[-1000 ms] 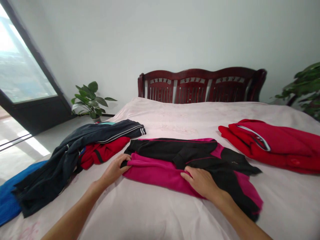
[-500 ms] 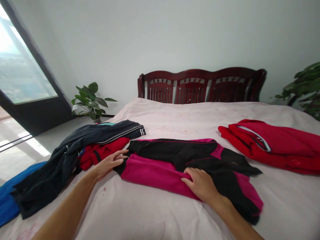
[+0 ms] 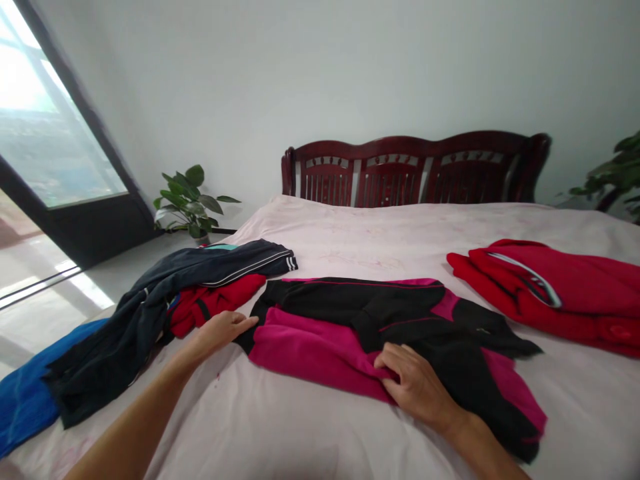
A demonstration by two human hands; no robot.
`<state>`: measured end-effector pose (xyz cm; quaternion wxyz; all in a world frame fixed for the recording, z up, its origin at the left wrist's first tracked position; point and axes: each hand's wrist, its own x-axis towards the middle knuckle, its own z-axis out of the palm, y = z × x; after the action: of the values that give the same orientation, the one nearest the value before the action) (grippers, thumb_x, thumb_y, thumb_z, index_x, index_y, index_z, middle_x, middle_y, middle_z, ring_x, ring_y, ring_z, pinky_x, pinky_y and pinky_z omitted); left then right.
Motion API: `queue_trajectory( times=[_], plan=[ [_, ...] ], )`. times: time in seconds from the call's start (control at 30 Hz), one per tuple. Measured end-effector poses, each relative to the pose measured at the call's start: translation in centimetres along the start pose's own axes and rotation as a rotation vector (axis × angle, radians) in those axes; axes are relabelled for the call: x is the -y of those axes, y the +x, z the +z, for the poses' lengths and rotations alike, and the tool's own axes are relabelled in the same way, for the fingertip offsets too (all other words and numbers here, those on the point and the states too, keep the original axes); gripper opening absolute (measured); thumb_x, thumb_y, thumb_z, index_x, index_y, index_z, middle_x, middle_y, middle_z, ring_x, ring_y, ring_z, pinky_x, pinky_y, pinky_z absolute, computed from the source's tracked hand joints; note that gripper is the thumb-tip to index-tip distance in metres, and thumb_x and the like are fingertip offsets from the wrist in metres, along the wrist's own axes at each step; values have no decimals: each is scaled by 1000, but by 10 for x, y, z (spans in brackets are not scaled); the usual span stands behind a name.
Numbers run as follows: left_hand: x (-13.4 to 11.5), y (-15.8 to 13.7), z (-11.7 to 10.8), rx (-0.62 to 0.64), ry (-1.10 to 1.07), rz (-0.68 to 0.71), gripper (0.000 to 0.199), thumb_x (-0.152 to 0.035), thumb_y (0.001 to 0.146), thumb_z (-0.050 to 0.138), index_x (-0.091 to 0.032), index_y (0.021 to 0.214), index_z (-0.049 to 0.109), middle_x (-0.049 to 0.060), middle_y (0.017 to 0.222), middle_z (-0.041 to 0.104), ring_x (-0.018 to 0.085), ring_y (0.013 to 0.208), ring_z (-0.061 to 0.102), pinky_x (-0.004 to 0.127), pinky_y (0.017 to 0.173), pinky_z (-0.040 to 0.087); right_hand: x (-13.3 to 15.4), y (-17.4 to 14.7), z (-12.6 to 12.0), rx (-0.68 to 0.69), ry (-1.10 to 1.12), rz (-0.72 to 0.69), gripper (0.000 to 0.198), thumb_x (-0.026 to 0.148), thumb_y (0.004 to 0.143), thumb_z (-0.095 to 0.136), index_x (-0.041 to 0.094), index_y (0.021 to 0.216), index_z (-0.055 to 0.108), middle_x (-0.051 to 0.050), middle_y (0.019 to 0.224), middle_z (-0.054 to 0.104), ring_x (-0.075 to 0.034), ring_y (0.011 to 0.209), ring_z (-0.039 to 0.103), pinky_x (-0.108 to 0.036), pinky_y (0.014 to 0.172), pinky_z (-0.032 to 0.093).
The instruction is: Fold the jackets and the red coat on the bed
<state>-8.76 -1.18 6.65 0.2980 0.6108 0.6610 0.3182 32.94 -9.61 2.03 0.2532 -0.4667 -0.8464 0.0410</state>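
A magenta and black jacket (image 3: 310, 337) lies on the bed in the head view, with one black sleeve laid lengthwise across its body. At its left end, my left hand (image 3: 225, 331) has its fingers closed at the black hem band. My right hand (image 3: 417, 380) grips the magenta fabric near the front edge, its fingers curled into the cloth and raising a small crease. The jacket's collar end and other sleeve spread to the right, beyond my right wrist.
Dark navy clothing (image 3: 150, 300), a red garment (image 3: 220, 303) and a blue one (image 3: 30, 393) lie heaped at the left. Folded red clothes (image 3: 580, 287) are at the right. A wooden headboard (image 3: 415, 170) stands behind the pale bedsheet (image 3: 350, 233). A potted plant (image 3: 193, 200) is beyond.
My left hand's fingers have drawn together at the hem. My right hand has closed more on the magenta cloth, which now creases there. The view has shifted slightly left.
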Motion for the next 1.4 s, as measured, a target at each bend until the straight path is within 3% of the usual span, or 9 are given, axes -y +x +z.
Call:
queue_trajectory(
  times=[0.13,0.23,0.33,0.5,0.67,0.77,0.87,1.1,1.4],
  plan=[
    [-11,-5,7,285,-247,-37,42,-57,67,73,-17,68,66,0,64,64,15,58,56,24,56,38,0,3,-3,54,49,79,7,31,88,62,24,90,62,-1,90,67,-19,87,61,-32,81,40],
    [-8,-6,20,82,-379,-35,45,-59,76,63,-17,90,67,4,81,72,18,71,63,26,67,45,-1,10,-3,100,44,243,26,48,92,55,24,86,62,-1,89,70,-21,87,64,-31,77,42],
    [3,-4,35,-226,-82,-51,40,-56,84,51,-20,96,67,6,89,74,21,81,66,27,69,45,-2,16,2,132,-62,430,32,50,94,50,24,81,61,-2,84,71,-23,83,67,-30,67,41],
    [11,-3,42,-221,428,-120,27,-46,86,53,-25,90,69,7,83,73,27,81,67,33,71,43,-4,16,6,130,-265,373,20,42,92,57,23,89,63,-4,90,72,-25,86,67,-35,73,44],
    [-24,-24,52,-364,610,364,29,-37,96,43,-21,102,66,9,98,71,25,96,64,38,89,44,13,17,2,-60,-325,179,23,34,91,60,22,109,67,-9,110,69,-26,103,62,-42,91,46],
    [-48,-40,82,-112,494,686,33,-35,100,36,-23,104,67,5,104,71,18,100,64,31,92,45,40,28,13,-95,-265,-36,39,33,96,51,18,131,58,-10,136,59,-25,127,50,-43,112,34],
    [-49,-45,114,63,577,827,37,-35,100,38,-23,126,61,6,126,67,22,123,56,39,108,39,59,39,35,15,-209,-145,60,45,96,49,12,146,42,-12,151,44,-26,141,36,-44,119,25],
    [-1,-38,123,-15,817,780,58,-49,97,42,-22,148,42,12,153,42,29,143,35,46,115,32,25,20,54,118,-226,-118,62,40,97,49,13,151,33,-12,155,37,-25,143,33,-44,117,30],
    [8,-34,103,-96,839,506,61,-51,93,45,-23,147,44,12,156,36,35,145,29,56,116,24,6,-12,35,34,-238,-105,70,36,95,51,18,156,21,-10,157,34,-25,144,33,-44,116,33]
  ],
)
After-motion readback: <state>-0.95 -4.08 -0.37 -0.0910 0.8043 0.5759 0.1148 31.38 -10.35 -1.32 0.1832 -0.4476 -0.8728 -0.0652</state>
